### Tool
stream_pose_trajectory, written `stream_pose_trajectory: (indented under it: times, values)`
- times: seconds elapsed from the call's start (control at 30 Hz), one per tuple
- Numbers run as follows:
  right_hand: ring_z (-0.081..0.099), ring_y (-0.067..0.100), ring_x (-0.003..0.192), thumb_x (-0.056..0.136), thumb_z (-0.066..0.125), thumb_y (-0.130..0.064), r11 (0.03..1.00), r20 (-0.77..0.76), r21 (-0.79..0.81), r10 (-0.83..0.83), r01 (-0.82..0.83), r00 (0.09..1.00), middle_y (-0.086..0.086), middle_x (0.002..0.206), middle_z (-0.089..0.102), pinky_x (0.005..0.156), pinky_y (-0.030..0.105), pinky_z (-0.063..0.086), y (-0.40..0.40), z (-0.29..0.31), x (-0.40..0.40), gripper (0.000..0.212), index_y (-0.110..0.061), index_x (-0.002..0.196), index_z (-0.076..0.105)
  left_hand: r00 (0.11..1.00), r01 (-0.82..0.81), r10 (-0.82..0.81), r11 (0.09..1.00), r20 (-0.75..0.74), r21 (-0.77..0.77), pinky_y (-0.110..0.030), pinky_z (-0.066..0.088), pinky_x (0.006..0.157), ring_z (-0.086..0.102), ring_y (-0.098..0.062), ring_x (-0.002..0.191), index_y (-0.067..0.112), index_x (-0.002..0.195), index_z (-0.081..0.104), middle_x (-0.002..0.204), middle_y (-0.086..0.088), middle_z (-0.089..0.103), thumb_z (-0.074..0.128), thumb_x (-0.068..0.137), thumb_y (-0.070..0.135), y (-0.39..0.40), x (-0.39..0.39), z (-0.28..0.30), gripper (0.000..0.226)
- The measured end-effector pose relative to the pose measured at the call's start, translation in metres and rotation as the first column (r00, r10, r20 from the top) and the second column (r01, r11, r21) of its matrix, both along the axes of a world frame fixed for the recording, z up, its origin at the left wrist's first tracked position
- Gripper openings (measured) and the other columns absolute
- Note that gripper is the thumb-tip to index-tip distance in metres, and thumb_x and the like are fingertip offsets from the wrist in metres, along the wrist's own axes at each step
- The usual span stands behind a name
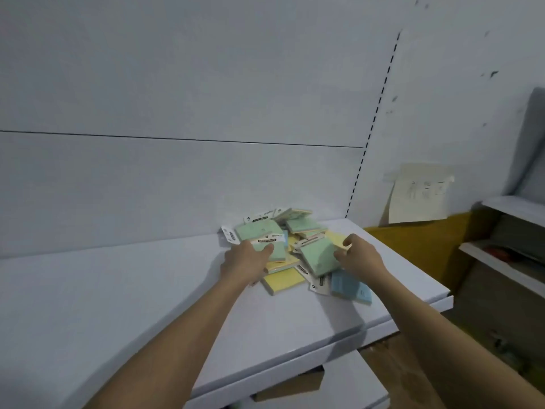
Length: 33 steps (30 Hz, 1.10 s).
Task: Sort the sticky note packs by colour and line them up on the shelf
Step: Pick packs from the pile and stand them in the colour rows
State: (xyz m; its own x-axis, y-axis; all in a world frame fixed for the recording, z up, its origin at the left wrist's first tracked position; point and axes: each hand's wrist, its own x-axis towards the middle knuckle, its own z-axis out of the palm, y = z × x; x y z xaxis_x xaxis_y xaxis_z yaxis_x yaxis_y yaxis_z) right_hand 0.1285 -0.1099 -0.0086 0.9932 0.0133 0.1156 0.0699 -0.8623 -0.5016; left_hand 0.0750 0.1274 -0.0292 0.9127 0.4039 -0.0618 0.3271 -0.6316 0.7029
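Observation:
A jumbled pile of sticky note packs lies at the back right of the white shelf (pixel 118 290). Green packs sit on top, yellow ones (pixel 283 283) underneath, and a blue pack (pixel 349 286) lies at the pile's near right. My left hand (pixel 244 261) rests on the pile's left side, with its fingers closed over a green pack (pixel 272 249) labelled "STICKY NOTE". My right hand (pixel 358 255) is at the pile's right side, fingers curled and touching the edge of another green pack (pixel 318 256). Several packs are partly hidden under others.
The shelf's back panel (pixel 177 187) rises right behind the pile. A slotted upright (pixel 371 125) runs up the wall. The shelf ends at a right edge (pixel 442 299). Beyond it are a paper sheet (pixel 418 196), a yellow wall base and further shelves (pixel 507 261).

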Motion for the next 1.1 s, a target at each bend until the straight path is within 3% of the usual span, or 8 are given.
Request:
stream_pose_trajectory:
  times: [0.13,0.23,0.33,0.57,0.7,0.77,0.87,1.1]
  values:
    - [0.051,0.023,0.086,0.086,0.062,-0.035,0.997,0.038,0.047,0.057,-0.059,0.998,0.005,0.1,0.061,0.07,0.031,0.037,-0.001,-0.007,0.025,0.031,-0.015,0.109,0.053,0.999,-0.039,0.042,0.989,0.016,-0.141,-0.041,0.056,0.083,0.068,-0.03,0.091,0.006,0.107,0.062,0.096,-0.01,0.071,0.066,0.082,0.047,-0.003,0.02,0.003,0.048]
    - [0.051,0.023,0.084,0.085,0.063,-0.036,0.992,0.049,0.059,0.113,-0.116,0.992,0.003,0.096,0.061,0.069,0.031,0.035,-0.004,-0.009,0.036,0.027,-0.016,0.102,0.056,0.99,-0.096,0.128,0.923,0.063,-0.372,-0.041,0.055,0.085,0.068,-0.029,0.095,0.0,0.11,0.065,0.106,-0.013,0.07,0.079,0.076,0.02,-0.007,0.028,0.005,0.042]
    - [0.051,0.024,0.085,0.087,0.063,-0.033,0.979,0.037,0.085,0.18,-0.183,0.983,0.004,0.099,0.063,0.068,0.031,0.034,-0.01,-0.011,0.041,0.022,-0.015,0.099,0.058,0.975,-0.17,0.216,0.886,0.06,-0.432,-0.033,0.055,0.074,0.066,-0.026,0.095,-0.002,0.11,0.065,0.11,-0.013,0.068,0.083,0.071,0.012,-0.015,0.028,0.011,0.045]
    - [0.058,0.034,0.097,0.088,0.065,-0.025,0.913,0.015,0.2,0.361,-0.356,0.933,0.017,0.103,0.065,0.082,0.039,0.046,-0.024,-0.006,0.047,0.035,0.004,0.106,0.059,0.866,-0.302,0.445,0.829,0.227,-0.472,-0.031,0.048,0.077,0.063,-0.026,0.094,0.005,0.115,0.057,0.11,-0.014,0.064,0.069,0.084,0.008,-0.047,0.011,0.033,0.034]
    - [0.057,0.03,0.099,0.088,0.065,-0.025,0.864,-0.036,0.256,0.456,-0.433,0.889,0.008,0.1,0.059,0.078,0.033,0.044,-0.029,-0.007,0.05,0.03,-0.002,0.106,0.057,0.815,-0.279,0.503,0.775,0.288,-0.567,-0.03,0.049,0.066,0.064,-0.026,0.079,0.011,0.109,0.055,0.105,-0.016,0.066,0.065,0.084,0.002,-0.06,-0.013,0.037,0.028]
    - [0.056,0.028,0.097,0.088,0.065,-0.022,0.829,-0.057,0.313,0.504,-0.464,0.862,0.006,0.097,0.056,0.078,0.031,0.042,-0.028,-0.004,0.049,0.024,-0.006,0.105,0.058,0.801,-0.275,0.523,0.755,0.293,-0.596,-0.036,0.052,0.073,0.065,-0.029,0.081,0.015,0.106,0.054,0.104,-0.016,0.068,0.062,0.084,-0.002,-0.067,-0.028,0.036,0.029]
    - [0.047,0.023,0.073,0.089,0.059,-0.009,0.702,-0.033,0.513,0.592,-0.494,0.805,0.006,0.074,0.05,0.065,0.036,0.039,-0.025,0.001,0.047,0.016,-0.011,0.074,0.055,0.796,-0.244,0.52,0.744,0.309,-0.622,-0.035,0.056,0.069,0.068,-0.029,0.086,0.013,0.113,0.054,0.104,-0.014,0.07,0.058,0.086,-0.007,-0.072,-0.047,0.037,0.034]
    - [0.065,0.018,0.073,0.093,0.05,-0.006,0.297,0.059,0.906,0.617,-0.301,0.785,0.007,0.091,0.066,0.063,0.033,0.059,-0.008,0.017,0.042,0.017,-0.013,0.102,0.061,0.738,-0.232,0.555,0.743,0.384,-0.628,-0.022,0.055,0.056,0.073,-0.016,0.075,0.018,0.11,0.06,0.09,-0.005,0.076,0.057,0.085,-0.005,-0.061,-0.101,0.047,0.034]
